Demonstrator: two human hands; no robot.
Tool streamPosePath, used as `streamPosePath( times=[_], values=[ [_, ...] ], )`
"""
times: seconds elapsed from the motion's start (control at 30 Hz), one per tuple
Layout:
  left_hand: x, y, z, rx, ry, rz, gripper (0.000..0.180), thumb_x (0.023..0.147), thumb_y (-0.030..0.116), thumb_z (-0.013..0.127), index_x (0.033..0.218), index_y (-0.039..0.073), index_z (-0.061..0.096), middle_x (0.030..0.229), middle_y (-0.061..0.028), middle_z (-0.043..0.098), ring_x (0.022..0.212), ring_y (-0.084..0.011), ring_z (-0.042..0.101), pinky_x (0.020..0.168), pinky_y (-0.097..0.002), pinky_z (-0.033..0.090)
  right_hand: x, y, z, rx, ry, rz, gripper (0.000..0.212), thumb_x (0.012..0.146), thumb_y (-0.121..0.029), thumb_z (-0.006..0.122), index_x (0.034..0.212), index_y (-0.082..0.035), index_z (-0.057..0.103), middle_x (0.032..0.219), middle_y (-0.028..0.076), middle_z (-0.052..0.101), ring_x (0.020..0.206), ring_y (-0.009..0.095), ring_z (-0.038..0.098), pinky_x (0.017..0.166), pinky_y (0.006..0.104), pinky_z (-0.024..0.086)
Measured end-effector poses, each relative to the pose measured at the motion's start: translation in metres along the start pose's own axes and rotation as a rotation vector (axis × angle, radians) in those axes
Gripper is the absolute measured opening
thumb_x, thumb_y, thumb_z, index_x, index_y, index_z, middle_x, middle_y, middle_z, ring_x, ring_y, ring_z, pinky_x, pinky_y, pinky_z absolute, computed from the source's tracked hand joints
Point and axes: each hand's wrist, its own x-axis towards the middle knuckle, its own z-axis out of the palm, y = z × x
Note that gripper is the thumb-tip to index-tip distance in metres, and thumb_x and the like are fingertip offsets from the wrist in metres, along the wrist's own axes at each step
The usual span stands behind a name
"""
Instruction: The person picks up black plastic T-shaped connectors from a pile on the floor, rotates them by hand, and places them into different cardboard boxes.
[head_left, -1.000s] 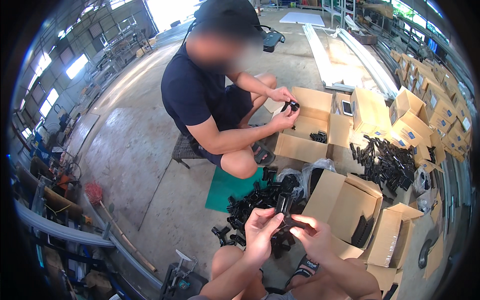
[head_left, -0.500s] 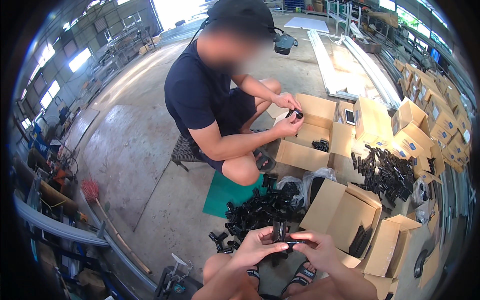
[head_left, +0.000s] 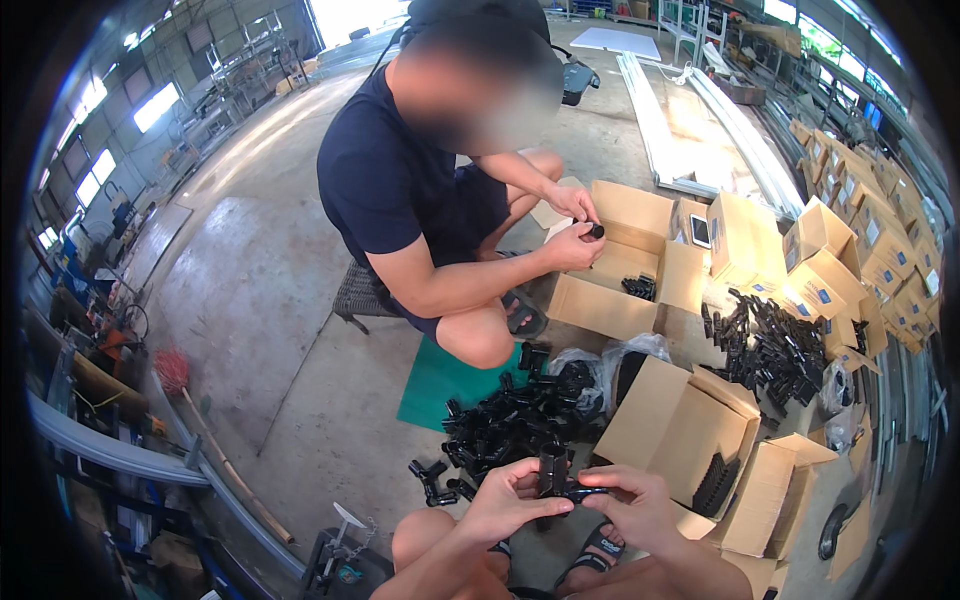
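Observation:
In front of my knees, my left hand (head_left: 507, 502) closes around a black pipe fitting (head_left: 553, 464) with its tube end upright. My right hand (head_left: 632, 508) pinches the fitting's dark side part; whether that is a branch or a separate piece I cannot tell. Just beyond my hands lies a heap of black pipe fittings (head_left: 500, 425), partly on a green mat (head_left: 428, 385). To my right, an open carton (head_left: 650, 415) contains a row of black fittings (head_left: 715, 484). Opposite me, a seated co-worker's hands (head_left: 575, 240) hold another black fitting (head_left: 596, 231).
The co-worker's open carton (head_left: 608, 314) holds a few fittings. Another heap of black parts (head_left: 770, 350) lies farther right, near stacked cartons (head_left: 880, 235). A narrow carton (head_left: 765, 505) stands at my right. A broom (head_left: 230, 455) and metal rail (head_left: 120, 445) lie left.
The upright tube end has tilted slightly toward me, showing more of its opening. My hands stay on the fitting. The co-worker leans a little forward, and the view has shifted slightly.

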Motion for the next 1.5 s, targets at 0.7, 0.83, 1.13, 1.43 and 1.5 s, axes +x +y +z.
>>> streamPosePath(
  times=[0.7, 0.83, 1.13, 1.43, 1.5],
  values=[
    [0.001, 0.004, -0.013, -0.075, 0.304, 0.041, 0.042, 0.073, -0.007, 0.079, 0.111, -0.003, 0.061, 0.103, -0.0091, 0.068, 0.094, -0.0135, 0.066, 0.086, -0.0279, 0.055, 0.110, 0.065, -0.041, -0.027, 0.045, 0.134, 0.013, 0.089, -0.009, 0.066, 0.099, -0.003, 0.070, 0.095, 0.006, 0.068, 0.089, 0.014, 0.063, 0.080, 0.0282, 0.051],
    [0.013, 0.015, -0.019, -0.173, 0.277, -0.012, 0.046, 0.073, -0.008, 0.078, 0.114, -0.005, 0.058, 0.104, -0.0123, 0.068, 0.096, -0.0164, 0.066, 0.086, -0.0298, 0.055, 0.207, 0.209, -0.158, -1.119, 0.326, 0.062, 0.021, 0.084, -0.017, 0.067, 0.102, -0.006, 0.070, 0.086, 0.013, 0.070, 0.083, 0.027, 0.067, 0.076, 0.0387, 0.052],
    [0.033, 0.002, -0.027, -0.333, 0.404, -0.141, 0.049, 0.075, -0.008, 0.076, 0.120, -0.005, 0.057, 0.104, -0.0098, 0.066, 0.091, -0.0146, 0.066, 0.077, -0.0259, 0.056, 0.257, 0.316, -0.177, -1.267, 0.491, 0.070, 0.024, 0.078, -0.014, 0.069, 0.101, -0.014, 0.069, 0.098, 0.005, 0.066, 0.102, 0.026, 0.058, 0.093, 0.0502, 0.036],
    [0.047, 0.004, -0.011, -0.343, 0.404, -0.185, 0.045, 0.080, -0.012, 0.067, 0.122, -0.006, 0.054, 0.108, -0.0149, 0.067, 0.093, -0.0229, 0.068, 0.083, -0.0354, 0.055, 0.258, 0.317, -0.179, -1.328, 0.445, 0.008, 0.019, 0.080, -0.016, 0.065, 0.098, -0.016, 0.069, 0.095, 0.004, 0.066, 0.097, 0.024, 0.061, 0.090, 0.0486, 0.035],
    [0.049, 0.004, -0.013, -0.337, 0.323, -0.173, 0.044, 0.081, -0.011, 0.066, 0.122, -0.005, 0.053, 0.109, -0.0157, 0.067, 0.094, -0.0242, 0.068, 0.083, -0.0364, 0.056, 0.261, 0.317, -0.183, -1.346, 0.470, -0.002, 0.016, 0.079, -0.016, 0.064, 0.095, -0.017, 0.068, 0.094, 0.005, 0.066, 0.094, 0.024, 0.061, 0.088, 0.0471, 0.036]
  ],
)
